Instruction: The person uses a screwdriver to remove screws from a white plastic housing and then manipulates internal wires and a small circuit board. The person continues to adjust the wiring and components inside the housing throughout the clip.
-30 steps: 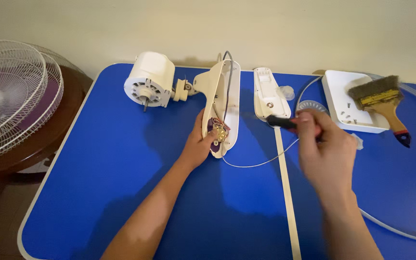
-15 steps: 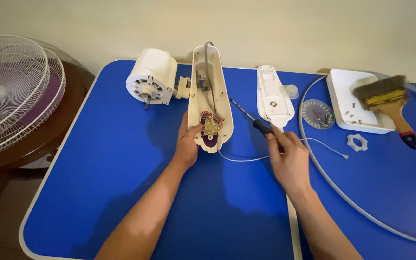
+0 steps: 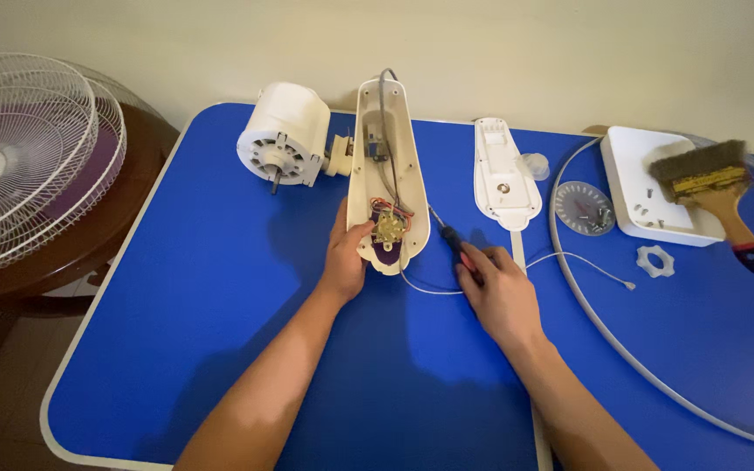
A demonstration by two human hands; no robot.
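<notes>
Left hand (image 3: 345, 259) steadies fan housing (image 3: 386, 174); right hand (image 3: 499, 292) grips screwdriver (image 3: 448, 235).

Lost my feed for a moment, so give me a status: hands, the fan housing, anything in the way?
Left hand steadies fan housing. Right hand holds screwdriver, tip near housing. Thin wire lies beside right hand.

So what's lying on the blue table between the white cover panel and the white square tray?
In the head view, a small clear cap, a grey round dial disc holding screws, and the thin grey ring's arc lie between white cover panel and white square tray.
</notes>
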